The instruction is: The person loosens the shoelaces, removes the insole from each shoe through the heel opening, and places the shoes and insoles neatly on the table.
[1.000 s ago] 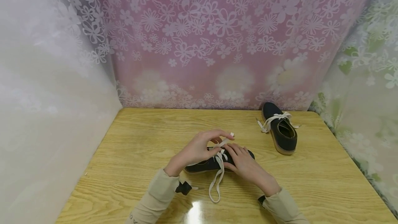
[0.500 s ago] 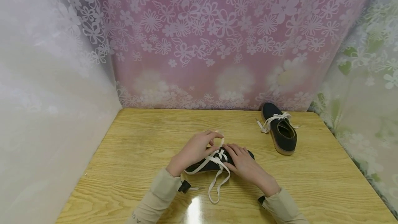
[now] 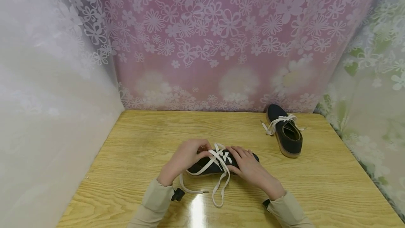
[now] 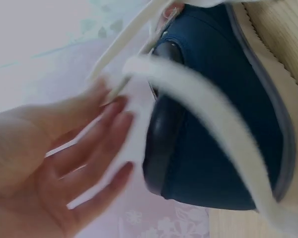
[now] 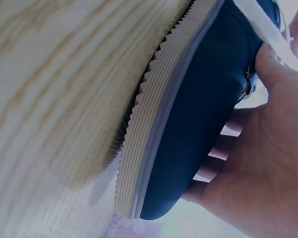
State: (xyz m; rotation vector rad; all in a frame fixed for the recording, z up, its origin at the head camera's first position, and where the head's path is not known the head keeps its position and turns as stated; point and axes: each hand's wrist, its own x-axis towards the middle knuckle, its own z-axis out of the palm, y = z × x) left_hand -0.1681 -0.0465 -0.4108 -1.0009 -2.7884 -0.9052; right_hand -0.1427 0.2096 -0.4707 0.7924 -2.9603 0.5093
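Note:
A dark navy shoe (image 3: 211, 170) lies sideways on the table in front of me, its toe to the right. My right hand (image 3: 248, 166) holds the toe half, thumb on the near side and fingers over the top. My left hand (image 3: 183, 157) is at the shoe's opening; in the left wrist view its thumb and forefinger pinch a white shoelace (image 4: 203, 101). Part of that lace crosses in front of the heel. Crossed laces lie over the tongue. One strand loops down onto the wood, and a lace tip rests on the table near the left wrist.
A matching shoe (image 3: 292, 145) stands at the back right of the wooden table (image 3: 142, 140), its white laces tied. Flowered curtains (image 3: 202, 45) close off the back and sides. Dark wrist straps (image 3: 178, 195) show below the sleeves.
My left hand has come down and left from above the laces to the shoe's opening. More lace now lies across the shoe and on the table. The right hand stays in place.

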